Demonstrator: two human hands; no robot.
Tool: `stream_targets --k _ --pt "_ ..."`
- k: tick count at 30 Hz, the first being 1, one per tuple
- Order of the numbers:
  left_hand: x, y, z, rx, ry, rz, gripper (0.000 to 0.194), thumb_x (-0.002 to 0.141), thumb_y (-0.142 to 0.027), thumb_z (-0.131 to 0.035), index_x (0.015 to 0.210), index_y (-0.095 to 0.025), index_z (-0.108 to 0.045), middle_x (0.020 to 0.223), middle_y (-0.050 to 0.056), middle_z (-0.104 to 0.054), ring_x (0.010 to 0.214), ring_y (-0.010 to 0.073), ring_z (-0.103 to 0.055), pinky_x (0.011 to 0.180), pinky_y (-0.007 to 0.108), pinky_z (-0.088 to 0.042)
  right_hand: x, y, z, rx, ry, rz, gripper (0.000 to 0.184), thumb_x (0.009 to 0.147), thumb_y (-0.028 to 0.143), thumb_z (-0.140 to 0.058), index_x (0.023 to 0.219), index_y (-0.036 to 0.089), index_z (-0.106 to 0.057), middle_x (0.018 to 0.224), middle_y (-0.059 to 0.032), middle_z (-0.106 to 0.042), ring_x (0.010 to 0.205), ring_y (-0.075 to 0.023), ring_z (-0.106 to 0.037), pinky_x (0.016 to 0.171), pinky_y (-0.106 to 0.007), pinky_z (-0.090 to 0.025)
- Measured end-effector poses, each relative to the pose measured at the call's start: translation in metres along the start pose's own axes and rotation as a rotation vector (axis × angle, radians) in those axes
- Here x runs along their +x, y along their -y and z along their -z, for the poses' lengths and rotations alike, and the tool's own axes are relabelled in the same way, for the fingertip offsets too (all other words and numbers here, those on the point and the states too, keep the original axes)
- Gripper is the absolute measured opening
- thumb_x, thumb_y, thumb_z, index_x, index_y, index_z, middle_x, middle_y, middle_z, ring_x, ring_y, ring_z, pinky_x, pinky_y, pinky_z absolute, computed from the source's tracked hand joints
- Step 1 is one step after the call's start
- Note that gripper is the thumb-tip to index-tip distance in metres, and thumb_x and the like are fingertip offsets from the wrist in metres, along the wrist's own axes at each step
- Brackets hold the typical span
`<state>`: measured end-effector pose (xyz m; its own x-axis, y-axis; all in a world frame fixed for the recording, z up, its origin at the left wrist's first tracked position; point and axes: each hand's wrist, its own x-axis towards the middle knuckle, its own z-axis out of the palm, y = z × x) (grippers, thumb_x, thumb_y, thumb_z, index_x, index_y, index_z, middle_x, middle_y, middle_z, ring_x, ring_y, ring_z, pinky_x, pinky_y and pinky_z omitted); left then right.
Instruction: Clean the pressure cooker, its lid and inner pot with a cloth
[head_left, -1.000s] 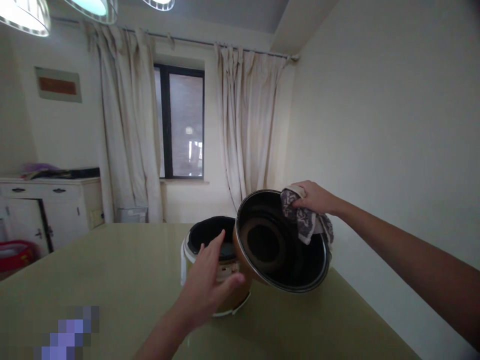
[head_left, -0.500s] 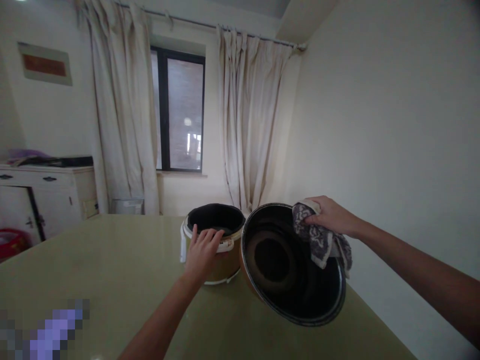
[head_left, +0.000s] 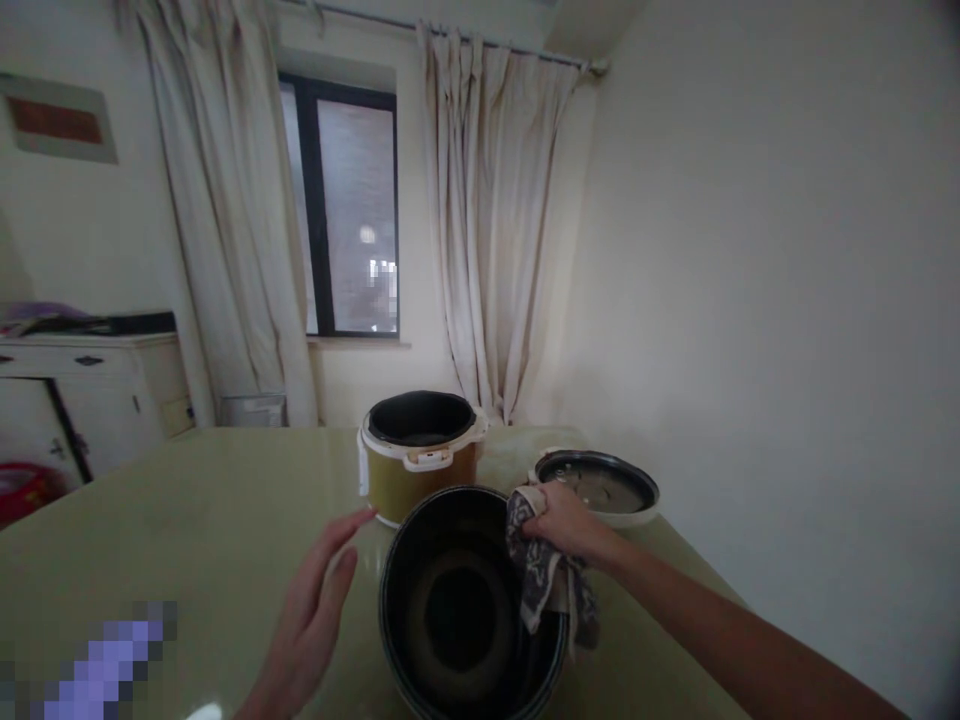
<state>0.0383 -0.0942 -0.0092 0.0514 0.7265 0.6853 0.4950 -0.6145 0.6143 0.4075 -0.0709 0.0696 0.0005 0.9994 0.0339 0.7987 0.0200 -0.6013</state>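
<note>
A dark inner pot (head_left: 457,610) stands near the front of the green table, its mouth tilted toward me. My right hand (head_left: 561,522) grips its right rim through a grey patterned cloth (head_left: 541,585) that hangs down the pot's side. My left hand (head_left: 311,610) hovers just left of the pot, fingers stretched out, touching nothing. Behind the pot stands a yellow-brown rice cooker body (head_left: 418,455) with a white rim, open on top and dark inside. Its lid (head_left: 597,483) lies upside down on the table to the right.
The green table (head_left: 187,520) reaches back to a curtained window (head_left: 349,215). A white cabinet (head_left: 82,395) stands at the left wall, a red thing (head_left: 19,490) low beside it. A plain wall runs close along the table's right edge.
My right hand has brought the inner pot down and toward me, in front of the cooker. My left hand has left the cooker's rim and drawn back, open. The lid has come into sight.
</note>
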Motion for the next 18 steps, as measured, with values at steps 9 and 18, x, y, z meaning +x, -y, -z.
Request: stream_targets --k 9,18 --pt "-0.06 -0.032 -0.014 0.218 0.201 -0.486 0.031 0.088 -0.049 -0.083 0.089 -0.027 -0.062 0.09 0.003 -0.076 0.095 0.0216 -0.075 0.082 0.026 -0.064 0.006 0.02 -0.019 -0.265 -0.007 0.083 0.035 0.078 0.034 -0.075 0.109 0.017 -0.077 0.105 -0.0098 -0.078 0.098 -0.0281 -0.072 0.081 -0.033 -0.05" --pt "-0.057 -0.038 -0.018 0.27 0.184 -0.506 0.033 0.088 -0.044 -0.084 0.088 -0.027 -0.056 0.078 -0.002 -0.067 0.072 0.0189 -0.065 0.065 0.028 -0.056 -0.019 0.084 -0.051 -0.655 0.303 0.855 0.063 0.075 0.036 -0.08 0.135 0.021 -0.065 0.129 -0.0164 -0.07 0.118 -0.0349 -0.067 0.096 -0.046 -0.057"
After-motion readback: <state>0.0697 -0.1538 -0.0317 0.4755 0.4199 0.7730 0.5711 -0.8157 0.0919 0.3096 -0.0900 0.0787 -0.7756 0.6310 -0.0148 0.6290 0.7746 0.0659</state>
